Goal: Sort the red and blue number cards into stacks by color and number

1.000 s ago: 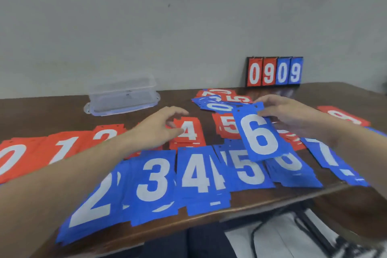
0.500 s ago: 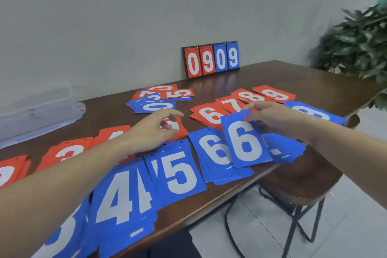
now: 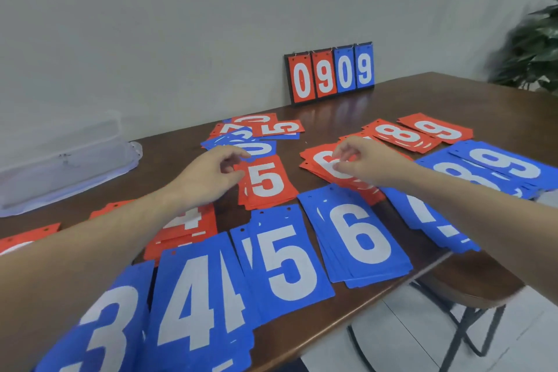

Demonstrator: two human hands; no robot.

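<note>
I see both hands over the brown table (image 3: 422, 100). The left hand (image 3: 208, 175) hovers with loosely bent fingers beside the red 5 pile (image 3: 267, 183) and holds nothing. The right hand (image 3: 365, 164) is above the red 6 pile (image 3: 320, 164), fingers bent; I cannot tell if it pinches a card. Along the near edge lie blue piles: 3 (image 3: 102, 332), 4 (image 3: 199, 305), 5 (image 3: 287, 263), 6 (image 3: 359, 238). A mixed heap (image 3: 256, 136) (not sorted) sits farther back. A little scoreboard (image 3: 330, 74) leans on the wall.
</note>
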